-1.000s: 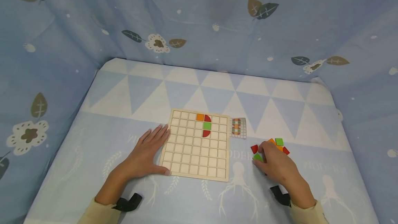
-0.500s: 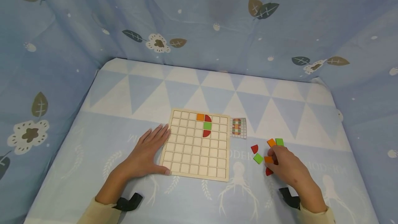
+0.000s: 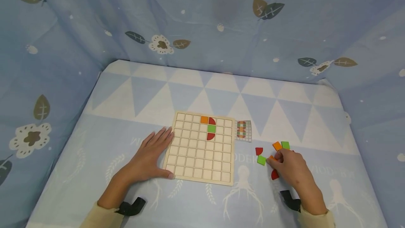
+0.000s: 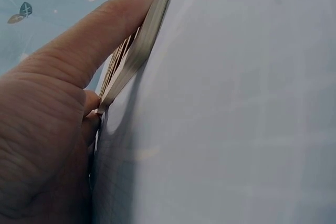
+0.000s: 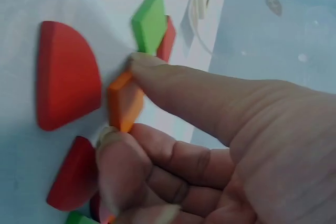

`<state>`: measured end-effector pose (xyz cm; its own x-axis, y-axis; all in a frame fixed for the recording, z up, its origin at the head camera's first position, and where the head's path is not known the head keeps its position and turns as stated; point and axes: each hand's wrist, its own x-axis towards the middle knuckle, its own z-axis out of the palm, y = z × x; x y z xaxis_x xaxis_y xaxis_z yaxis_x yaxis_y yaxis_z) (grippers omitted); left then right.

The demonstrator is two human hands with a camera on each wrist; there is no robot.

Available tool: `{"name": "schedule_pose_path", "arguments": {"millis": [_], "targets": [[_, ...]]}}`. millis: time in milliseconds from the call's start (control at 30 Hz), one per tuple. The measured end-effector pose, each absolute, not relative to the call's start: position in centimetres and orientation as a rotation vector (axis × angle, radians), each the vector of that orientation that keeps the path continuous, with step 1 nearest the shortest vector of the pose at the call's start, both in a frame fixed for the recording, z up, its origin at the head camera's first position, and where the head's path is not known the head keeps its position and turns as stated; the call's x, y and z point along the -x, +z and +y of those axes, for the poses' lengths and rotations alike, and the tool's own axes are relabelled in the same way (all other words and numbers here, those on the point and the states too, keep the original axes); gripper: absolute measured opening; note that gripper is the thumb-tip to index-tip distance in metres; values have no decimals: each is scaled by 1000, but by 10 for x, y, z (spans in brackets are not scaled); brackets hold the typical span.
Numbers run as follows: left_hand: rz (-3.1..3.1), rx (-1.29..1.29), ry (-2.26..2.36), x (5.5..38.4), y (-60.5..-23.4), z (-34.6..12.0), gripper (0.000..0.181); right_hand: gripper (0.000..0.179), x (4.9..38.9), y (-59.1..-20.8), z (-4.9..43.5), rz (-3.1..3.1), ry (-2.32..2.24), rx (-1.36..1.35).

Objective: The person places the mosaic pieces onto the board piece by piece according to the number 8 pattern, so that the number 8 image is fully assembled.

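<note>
My left hand [image 3: 143,164] lies with straight fingers along the left edge of a wooden grid board [image 3: 199,153]. In the left wrist view, its thumb [image 4: 100,30] touches the board's edge. Four-sided and rounded pieces sit in the board's upper cells: an orange square [image 3: 204,119], a green square [image 3: 211,128] and red quarter-circles [image 3: 210,136]. To the right of the board, my right hand [image 3: 295,170] pinches an orange square tile [image 5: 126,100] between thumb and finger. Around it lie a green tile [image 3: 261,160] and red quarter-circle tiles [image 5: 68,77]; the hand partly covers some pieces.
A pattern card [image 3: 248,131] lies against the board's right side, printed with coloured shapes on a grid. Behind the right hand are another orange tile [image 3: 277,146] and a green tile [image 3: 285,145]. Patterned cloth [image 3: 221,90] covers the table, and a blue curtain [image 3: 202,17] surrounds it.
My right hand has moved right from the nearer green tile to the orange tile, uncovering a red piece. That green tile has turned slightly. My left hand stays on the board.
</note>
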<state>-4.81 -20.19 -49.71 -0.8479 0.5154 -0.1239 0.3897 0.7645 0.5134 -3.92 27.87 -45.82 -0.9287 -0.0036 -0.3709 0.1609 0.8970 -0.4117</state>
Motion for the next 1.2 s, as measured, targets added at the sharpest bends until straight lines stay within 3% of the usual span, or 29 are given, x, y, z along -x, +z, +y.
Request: {"name": "schedule_pose_path", "arguments": {"millis": [700,1200], "targets": [[2707,-717,732,48,-498,-203,136,30,39,-458,277,2656,-673,-163],[2741,-760,754,47,-499,-203,135,13,40,-448,275,2715,-756,-151]]}}
